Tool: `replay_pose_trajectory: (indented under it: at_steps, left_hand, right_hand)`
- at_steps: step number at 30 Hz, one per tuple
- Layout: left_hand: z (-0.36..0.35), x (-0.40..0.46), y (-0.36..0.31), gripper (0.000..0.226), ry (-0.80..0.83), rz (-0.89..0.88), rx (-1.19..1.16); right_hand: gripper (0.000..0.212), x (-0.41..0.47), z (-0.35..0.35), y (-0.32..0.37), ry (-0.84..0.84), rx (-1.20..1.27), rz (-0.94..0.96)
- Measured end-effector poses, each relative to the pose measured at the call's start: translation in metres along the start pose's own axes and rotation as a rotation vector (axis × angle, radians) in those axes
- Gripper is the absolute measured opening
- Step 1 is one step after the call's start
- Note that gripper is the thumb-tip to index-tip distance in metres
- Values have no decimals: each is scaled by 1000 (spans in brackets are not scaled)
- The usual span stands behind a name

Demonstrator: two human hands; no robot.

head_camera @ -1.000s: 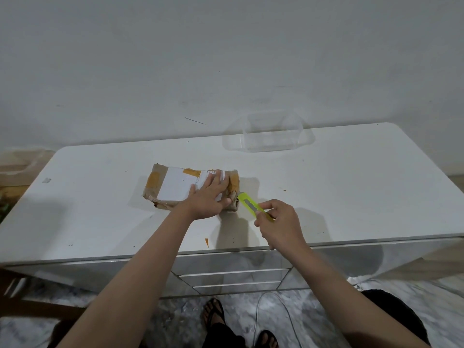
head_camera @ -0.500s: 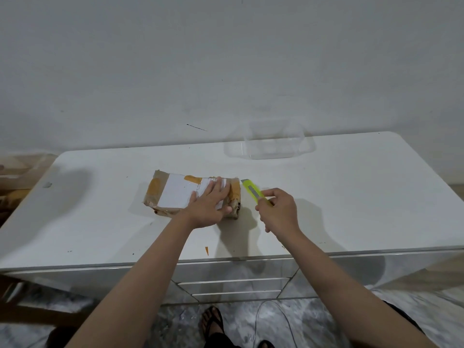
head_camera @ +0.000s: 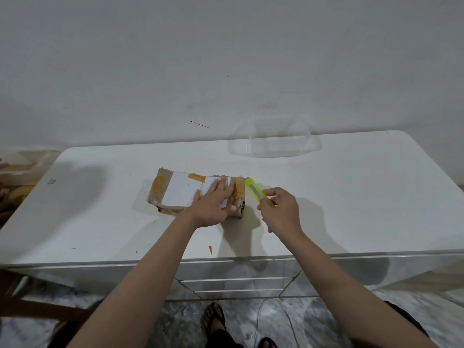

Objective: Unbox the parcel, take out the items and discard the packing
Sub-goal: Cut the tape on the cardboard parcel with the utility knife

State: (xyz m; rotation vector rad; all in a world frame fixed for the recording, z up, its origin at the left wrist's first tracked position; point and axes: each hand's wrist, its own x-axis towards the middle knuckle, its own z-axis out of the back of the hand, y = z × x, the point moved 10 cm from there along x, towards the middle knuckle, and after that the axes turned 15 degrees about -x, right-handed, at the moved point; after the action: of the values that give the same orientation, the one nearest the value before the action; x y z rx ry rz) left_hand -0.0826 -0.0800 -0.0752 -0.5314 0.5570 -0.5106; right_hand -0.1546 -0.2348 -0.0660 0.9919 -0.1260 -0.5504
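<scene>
one parcel (head_camera: 180, 192), left hand (head_camera: 213, 204) flat on top; right hand (head_camera: 281, 212) grips one cutter (head_camera: 254, 190).

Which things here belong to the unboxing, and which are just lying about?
In use: parcel, pressed by left hand; yellow cutter, gripped by right hand.
Lying about: clear plastic container; orange scrap on the table.
</scene>
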Motion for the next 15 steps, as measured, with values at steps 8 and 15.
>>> replay_pose_trajectory:
  at_steps: [8,15]
  left_hand:
    - [4,-3,-1,66,-70,-37,-96]
    - [5,-1,-1,66,-95,-35,-96]
  right_hand:
    - [11,8,7,6,43,-116,72]
    - [13,9,8,12,79,-151,96]
